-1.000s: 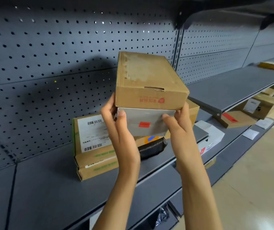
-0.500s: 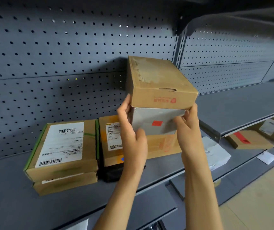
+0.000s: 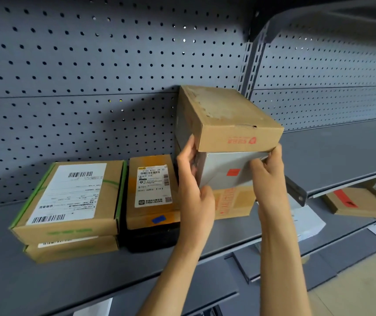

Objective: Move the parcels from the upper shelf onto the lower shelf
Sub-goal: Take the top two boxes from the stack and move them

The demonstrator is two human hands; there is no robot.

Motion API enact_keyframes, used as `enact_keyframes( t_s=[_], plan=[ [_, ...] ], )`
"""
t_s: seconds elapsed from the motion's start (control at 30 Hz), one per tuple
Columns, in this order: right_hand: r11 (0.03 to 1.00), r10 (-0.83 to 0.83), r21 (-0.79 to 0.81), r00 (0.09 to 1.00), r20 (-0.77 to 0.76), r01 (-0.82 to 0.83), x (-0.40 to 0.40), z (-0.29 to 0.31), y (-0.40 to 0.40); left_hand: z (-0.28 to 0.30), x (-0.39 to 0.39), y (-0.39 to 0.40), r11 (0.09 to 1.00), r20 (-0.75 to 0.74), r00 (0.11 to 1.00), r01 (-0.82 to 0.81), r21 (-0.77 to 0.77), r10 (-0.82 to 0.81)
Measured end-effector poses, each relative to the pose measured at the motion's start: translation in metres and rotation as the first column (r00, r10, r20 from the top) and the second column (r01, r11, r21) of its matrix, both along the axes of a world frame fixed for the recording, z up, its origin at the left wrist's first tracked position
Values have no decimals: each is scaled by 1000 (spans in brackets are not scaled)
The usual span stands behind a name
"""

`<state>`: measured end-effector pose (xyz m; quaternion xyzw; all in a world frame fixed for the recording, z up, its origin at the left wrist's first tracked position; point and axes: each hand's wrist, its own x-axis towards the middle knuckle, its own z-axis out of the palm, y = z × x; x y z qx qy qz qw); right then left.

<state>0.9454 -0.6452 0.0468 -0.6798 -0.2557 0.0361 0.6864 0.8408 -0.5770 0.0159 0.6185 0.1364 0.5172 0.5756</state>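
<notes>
I hold a stack of two parcels in front of the pegboard: a brown cardboard box (image 3: 230,119) on top of a grey-white box with a red sticker (image 3: 225,169). My left hand (image 3: 193,190) grips the grey box's left side. My right hand (image 3: 269,176) grips its right end, fingers curled on the front. The stack sits over an orange-printed box (image 3: 232,201) on the grey shelf (image 3: 68,277); whether it touches that box I cannot tell. To the left lie a labelled orange box (image 3: 151,190) on a black parcel (image 3: 150,238), and two flat green-taped boxes (image 3: 73,197).
A perforated grey back panel (image 3: 91,65) rises behind the shelf. Right of the upright, another grey shelf (image 3: 341,156) runs off. Lower shelves at right carry a brown box with red tape (image 3: 355,201), a white parcel (image 3: 305,222) and paper slips. Tan floor (image 3: 364,293) lies at bottom right.
The two held boxes have moved down and toward the pegboard, now just above the orange-printed box. My view has swung left, bringing the green-taped boxes fully into sight.
</notes>
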Motion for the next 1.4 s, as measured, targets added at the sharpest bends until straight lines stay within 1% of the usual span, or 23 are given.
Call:
enact_keyframes(
  t_s=[0.17, 0.3, 0.43, 0.53, 0.6, 0.7, 0.73, 0.77, 0.83, 0.97, 1.03, 1.13, 1.3, 1.4],
  plan=[
    [1000, 20, 12, 1000, 13, -20, 1, -3, 1, -4, 0, -2, 999, -3, 999, -36, 2, 36],
    [1000, -8, 9, 999, 50, 8, -4, -8, -1, -6, -2, 2, 999, -1, 1000, -26, 28, 26],
    [1000, -22, 19, 998, 53, 21, -12, -12, -3, -9, -7, 5, 996, -50, 998, -28, 87, 33],
    [995, -67, 81, 997, 42, 64, -25, -10, -6, -9, -16, 3, 986, -78, 994, -63, 156, 76],
    [979, -160, 140, 985, 59, 151, -37, -5, -8, -11, -25, 2, 978, -89, 990, -93, 185, 111],
    [910, -321, 312, 940, 118, 271, -60, 1, -9, -14, -40, 4, 962, -84, 980, -159, 222, 181],
    [885, -357, 365, 925, 130, 290, -66, 3, -10, -14, -44, 5, 955, -77, 974, -190, 228, 212],
    [874, -355, 402, 924, 143, 273, -76, 4, -8, -16, -53, 7, 944, -70, 966, -227, 241, 251],
    [878, -290, 439, 942, 168, 192, -89, 7, -6, -15, -68, 11, 926, -54, 954, -271, 262, 294],
    [933, -74, 359, 977, 201, -3, -126, 8, 14, -15, -112, 22, 925, -76, 943, -297, 238, 323],
    [933, 15, 350, 979, 204, -87, -147, 7, 30, -13, -139, 30, 918, -84, 933, -325, 225, 351],
    [907, 137, 369, 971, 195, -202, -189, 6, 57, -12, -189, 44, 894, -77, 905, -396, 209, 418],
    [855, 341, 339, 918, 205, -393, -286, 5, 101, -12, -292, 66, 840, -101, 840, -510, 185, 533],
    [789, 490, 307, 846, 210, -533, -356, 6, 122, -9, -364, 77, 768, -89, 771, -603, 216, 630]
  ],
)
